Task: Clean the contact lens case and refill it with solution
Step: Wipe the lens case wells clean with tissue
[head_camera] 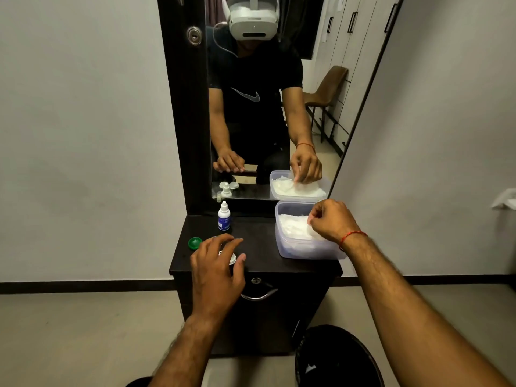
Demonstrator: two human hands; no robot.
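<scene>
Fingers of the left hand [216, 263] spread over the small white lens case [231, 258] near the bench's [259, 247] front edge, mostly hiding it. The right hand [332, 222] pinches soft white tissue [293, 227] in a translucent plastic tub [301, 251] at the right edge. A round green cap [194, 243] lies at the left edge, a white dropper bottle [224, 216] behind it.

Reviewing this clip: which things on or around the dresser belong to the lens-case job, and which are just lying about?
Part of the job:
- lens case under the left hand
- green cap
- solution bottle
- tissue in the plastic tub, pinched by the right hand

Lying about:
- mirror
- drawer handle
- black bin
</scene>
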